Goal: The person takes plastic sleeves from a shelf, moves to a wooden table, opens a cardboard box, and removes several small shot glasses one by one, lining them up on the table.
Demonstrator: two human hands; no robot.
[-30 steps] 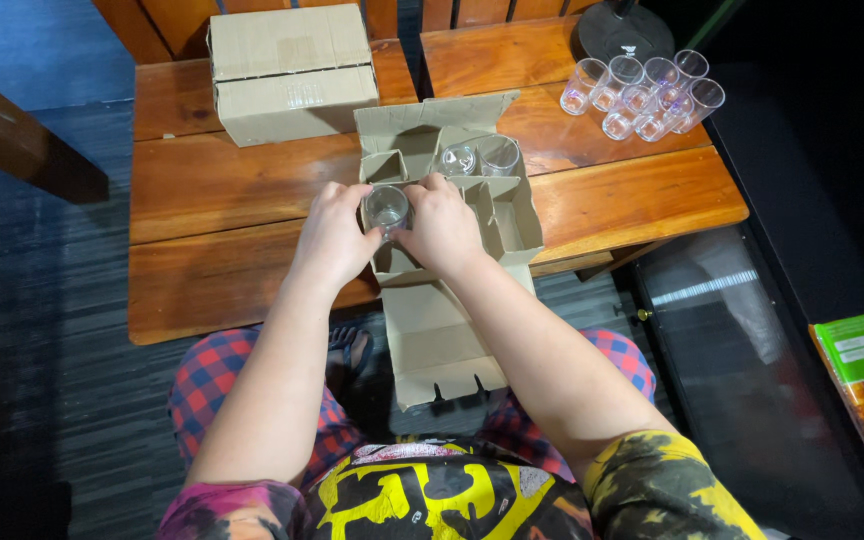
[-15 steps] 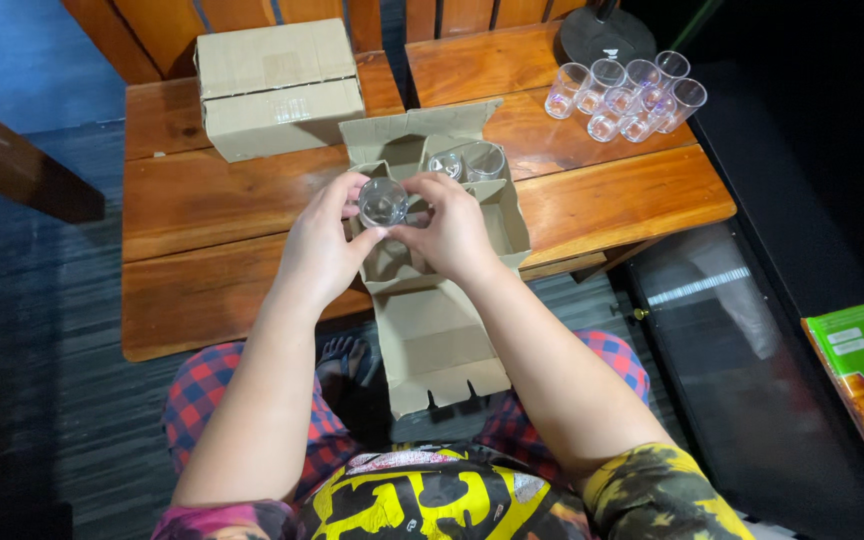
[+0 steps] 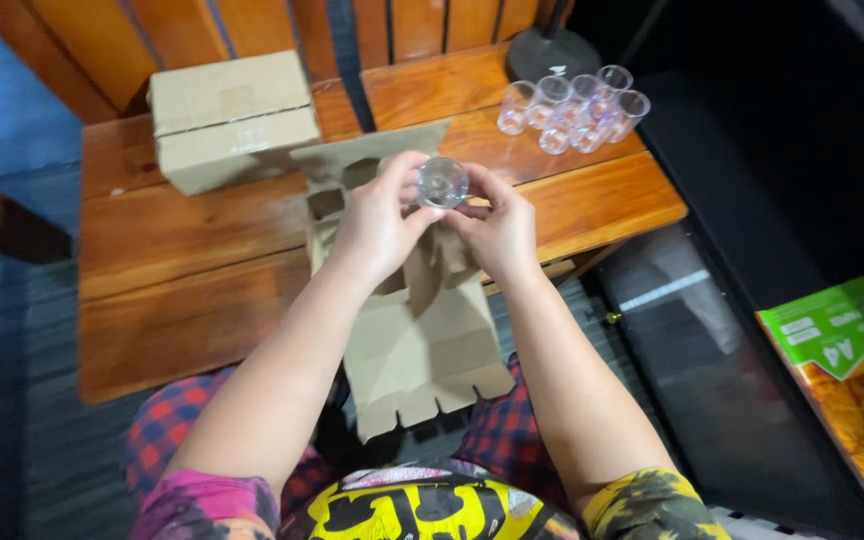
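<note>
I hold a small clear glass [image 3: 442, 182] between both hands, lifted above an open cardboard box [image 3: 422, 340] with inner dividers. My left hand [image 3: 384, 222] grips the glass from the left, my right hand [image 3: 497, 225] from the right. The box rests on the front edge of a wooden table [image 3: 182, 260], with its long flap hanging down toward my lap. A cluster of several matching clear glasses [image 3: 574, 105] stands at the table's far right.
A closed cardboard box [image 3: 232, 118] sits at the back left of the table. A dark round base [image 3: 552, 52] stands behind the glasses. A green and orange package [image 3: 852, 360] lies on the dark surface at the right.
Both hands have lifted the glass up out of the divided box, and it is now held higher above the compartments. My view has shifted slightly.
</note>
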